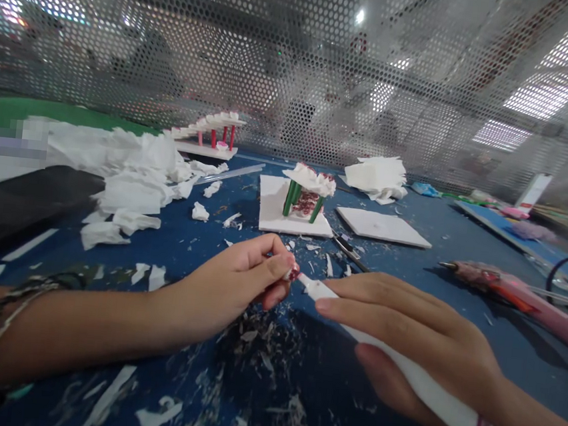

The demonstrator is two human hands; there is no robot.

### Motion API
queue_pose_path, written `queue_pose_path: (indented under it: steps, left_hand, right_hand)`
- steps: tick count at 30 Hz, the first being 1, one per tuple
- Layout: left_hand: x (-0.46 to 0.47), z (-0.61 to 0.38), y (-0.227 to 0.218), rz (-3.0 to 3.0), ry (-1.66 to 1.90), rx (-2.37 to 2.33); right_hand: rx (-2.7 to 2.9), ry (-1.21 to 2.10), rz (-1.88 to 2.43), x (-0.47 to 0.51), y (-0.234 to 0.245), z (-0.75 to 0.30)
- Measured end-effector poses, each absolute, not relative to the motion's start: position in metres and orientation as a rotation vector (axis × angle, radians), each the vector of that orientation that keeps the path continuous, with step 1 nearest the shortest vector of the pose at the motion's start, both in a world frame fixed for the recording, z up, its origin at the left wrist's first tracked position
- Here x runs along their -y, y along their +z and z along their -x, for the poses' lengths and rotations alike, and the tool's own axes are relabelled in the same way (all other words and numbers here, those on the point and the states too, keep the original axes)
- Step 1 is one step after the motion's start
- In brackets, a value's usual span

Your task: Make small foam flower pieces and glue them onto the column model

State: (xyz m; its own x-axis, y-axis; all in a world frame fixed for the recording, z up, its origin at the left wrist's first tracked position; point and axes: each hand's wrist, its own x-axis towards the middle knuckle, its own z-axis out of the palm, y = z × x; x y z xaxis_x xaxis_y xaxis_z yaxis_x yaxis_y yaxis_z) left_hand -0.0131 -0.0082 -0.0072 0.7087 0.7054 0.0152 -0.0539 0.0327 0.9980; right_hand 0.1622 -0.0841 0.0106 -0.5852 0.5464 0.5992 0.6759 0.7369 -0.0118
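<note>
- Where the left edge of the tabletop [400, 261] ran, a dark flat slab [28, 205] lay beside heaped white tissue [134, 175], presumably left at the side so the middle gave the hands room.
- Behind the heap stood a stair-like model [211, 132] on red and pink posts, set far back near the perforated screen [256, 83], probably out of reach of stray elbows.
- White scraps [158, 418] were strewn about the front, some close under the wrists.
- The left hand [253, 273] pinched a small red-and-white piece [293, 272] between thumb and curled fingers, just in front of the body's midline; so short a grip likely steadied it while baring its right side.
- Straight beyond, a green-posted model [309, 192] stood upright on its white base [272, 220], apparently placed there for easy viewing.
- The right hand [419, 320] grasped a white pen-like tool [423, 386], fingers laid along its top and thumb underneath, a hold that seemed suited to fine aim. Its tip met or nearly met the piece; contact was too small to tell.
- Past that hand, a pink tool [517, 296] lay with its dark tip leftward, seemingly within easy reach.
</note>
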Motion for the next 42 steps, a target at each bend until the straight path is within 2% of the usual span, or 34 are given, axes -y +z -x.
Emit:
queue_pose_path:
  steps: [25,42]
  left_hand:
    - [0.0076,0.0135,-0.0076,-1.427,0.633,-0.607]
    - [0.0079,0.0139,-0.0069,-1.448,0.614,-0.606]
  right_hand:
    - [2.422,-0.239,0.846,0.0819,0.0125,-0.1628]
    - [2.388,-0.319,0.866,0.0834,0.0118,-0.1625]
